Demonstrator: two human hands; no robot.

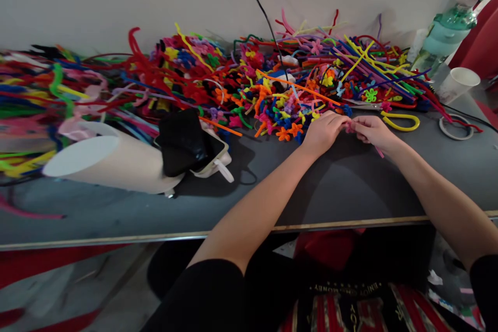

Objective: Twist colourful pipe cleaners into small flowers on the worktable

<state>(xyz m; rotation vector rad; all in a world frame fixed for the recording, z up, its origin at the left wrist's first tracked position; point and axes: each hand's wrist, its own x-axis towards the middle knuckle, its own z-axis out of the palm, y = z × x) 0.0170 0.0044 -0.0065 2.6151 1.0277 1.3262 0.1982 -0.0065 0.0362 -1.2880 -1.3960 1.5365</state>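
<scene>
Above the dark tabletop (342, 181), my left hand (324, 130) and my right hand (371, 134) meet fingertip to fingertip. Both are closed on a pink pipe cleaner (379, 152), whose tail sticks out below my right hand. A small pink bent part shows between the fingertips; its exact shape is mostly hidden. Just behind my left hand lies a heap of small pipe-cleaner flowers (286, 132) in many colours. A yellow pipe cleaner bent into a loop (406, 123) rests to the right of my right hand.
Loose pipe cleaners (187, 88) pile along the wall. At left stand a white cut-open tube (105, 161) and a black phone (182, 142). To the right are a grey ring (443, 128), a paper cup (461, 83) and a green plastic bottle (443, 36). A black cable (259, 5) hangs behind.
</scene>
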